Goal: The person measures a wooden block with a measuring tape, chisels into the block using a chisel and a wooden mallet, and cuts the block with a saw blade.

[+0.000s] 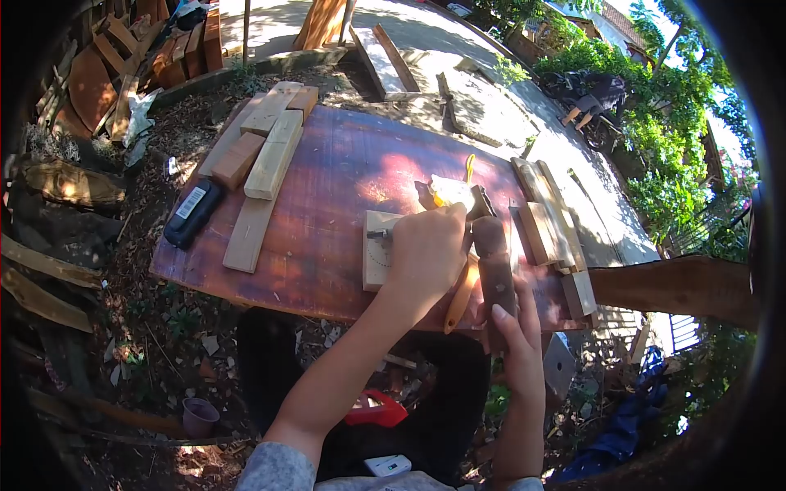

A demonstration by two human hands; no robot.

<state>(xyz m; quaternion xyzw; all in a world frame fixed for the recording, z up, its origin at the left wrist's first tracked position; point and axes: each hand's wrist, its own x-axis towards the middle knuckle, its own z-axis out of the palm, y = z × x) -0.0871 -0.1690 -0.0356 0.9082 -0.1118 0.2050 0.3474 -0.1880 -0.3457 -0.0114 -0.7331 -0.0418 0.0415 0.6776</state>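
Observation:
My right hand [521, 335] is wrapped round a long dark brown wooden piece [496, 282] with a rounded top end, held over the table's near edge. My left hand [430, 245] is closed at the top of that piece; whatever its fingertips pinch is hidden. Just past those fingers lies a bright white and yellow item [450, 190], overexposed, with dark pieces beside it. An orange-brown wooden handle [462, 301] shows between my hands. Partly under my left hand is a pale square board [373, 270] with a curved dashed line and a dark metal piece [378, 235] on it.
Wooden blocks [278, 155] and a black case with a white label [195, 214] line the left of the reddish table [327, 180]. More wood strips [548, 217] lie along its right edge. A red object [377, 407] is below, near my legs. A person [602, 96] is far right.

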